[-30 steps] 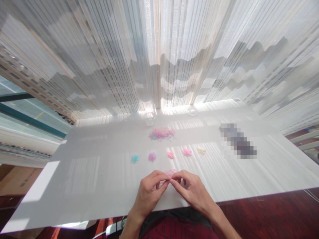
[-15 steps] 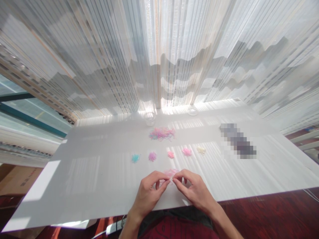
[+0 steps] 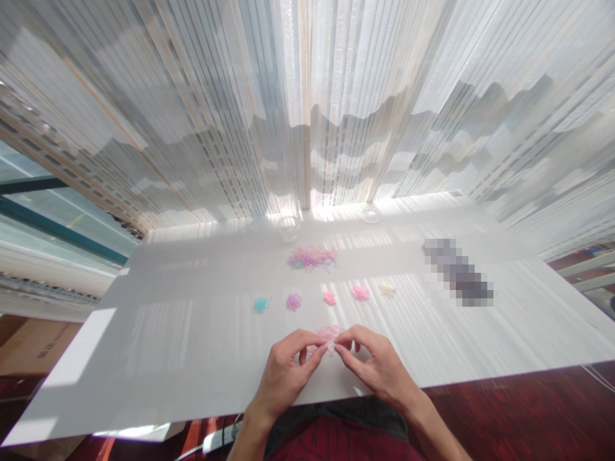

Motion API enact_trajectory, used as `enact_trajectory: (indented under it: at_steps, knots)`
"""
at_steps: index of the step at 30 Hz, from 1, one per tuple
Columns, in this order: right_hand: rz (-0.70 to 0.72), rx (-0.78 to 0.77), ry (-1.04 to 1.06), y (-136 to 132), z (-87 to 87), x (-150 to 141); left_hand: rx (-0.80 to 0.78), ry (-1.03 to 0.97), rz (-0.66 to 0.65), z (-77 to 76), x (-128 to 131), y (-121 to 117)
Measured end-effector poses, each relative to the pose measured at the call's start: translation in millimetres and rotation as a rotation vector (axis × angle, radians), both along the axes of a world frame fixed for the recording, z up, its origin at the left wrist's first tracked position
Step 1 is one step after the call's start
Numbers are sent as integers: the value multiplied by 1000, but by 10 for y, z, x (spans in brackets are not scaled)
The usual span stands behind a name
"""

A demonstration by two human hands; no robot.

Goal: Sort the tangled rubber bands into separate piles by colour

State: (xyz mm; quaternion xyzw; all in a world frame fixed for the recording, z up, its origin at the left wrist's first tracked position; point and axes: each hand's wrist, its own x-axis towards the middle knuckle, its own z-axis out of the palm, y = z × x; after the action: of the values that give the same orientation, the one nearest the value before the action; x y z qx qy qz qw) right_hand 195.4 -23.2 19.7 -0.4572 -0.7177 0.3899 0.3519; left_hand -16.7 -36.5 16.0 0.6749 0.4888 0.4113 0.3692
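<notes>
My left hand [image 3: 291, 365] and my right hand [image 3: 368, 360] face each other close to the table's near edge, thumb and forefinger pinched on each. Between the fingertips shows a thin pale strand [image 3: 330, 347], too small to make out well. Below and behind the fingers lies a pile of light pink strands [image 3: 329, 332], partly hidden by the hands. Farther off, small heaps form a row: turquoise [image 3: 261, 305], purple [image 3: 293, 302], coral pink [image 3: 329, 298], pink [image 3: 359, 292] and cream [image 3: 387, 290]. Behind them spreads a larger mixed-colour tangle of thin strands [image 3: 312, 257].
A clear round container [image 3: 289, 228] and a clear shallow lid or dish [image 3: 370, 215] stand at the back of the white table [image 3: 216, 365]. A blurred-out dark object [image 3: 459, 272] lies on the right. Striped curtains [image 3: 307, 115] hang behind. A power strip [image 3: 220, 439] is below the front edge.
The fingertips of my two hands, touching one second ago, have moved slightly apart, with the pale strand showing between them. The heaps have not moved.
</notes>
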Motion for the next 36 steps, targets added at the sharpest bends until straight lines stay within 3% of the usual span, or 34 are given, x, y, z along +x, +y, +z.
enact_trajectory:
  at_steps: [9,21,30,33,36]
  knots:
    - [25,107,-35,23,-6,35,-1,17,-7,25,-5,12]
    - [3,131,-35,12,-15,72,-19,51,-12,-36,-5,14]
    - [-1,160,-24,43,33,97,21,51,-58,43,27,42]
    - [-106,183,-12,139,49,214,35,39,-25,45,5,48]
    - [-387,174,-44,312,11,452,56,67,17,26,-64,51]
